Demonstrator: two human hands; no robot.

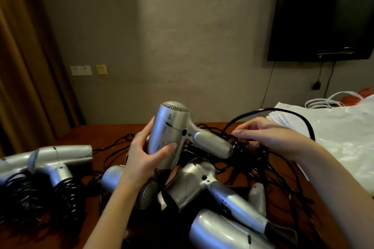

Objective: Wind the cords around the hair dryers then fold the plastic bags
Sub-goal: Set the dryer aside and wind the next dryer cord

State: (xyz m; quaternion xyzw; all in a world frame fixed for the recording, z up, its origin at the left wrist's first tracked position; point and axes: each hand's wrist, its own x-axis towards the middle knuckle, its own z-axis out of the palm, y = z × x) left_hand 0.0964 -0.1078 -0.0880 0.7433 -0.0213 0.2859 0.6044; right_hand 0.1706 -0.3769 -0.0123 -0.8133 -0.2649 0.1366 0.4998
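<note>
Two hands | left hand (pixel 145 153) grips hair dryer (pixel 170 133) | right hand (pixel 261 135) seemingly pinches cord (pixel 303 119)

Hair dryers counted: at least seven silver units. One is held up at centre (pixel 172 133), two are wound at lower left (pixel 60 159), and at least four are piled at lower centre (pixel 202 184). Hands: two. Wall plates at middle left: two. Television at upper right: one (pixel 323 18).
</note>
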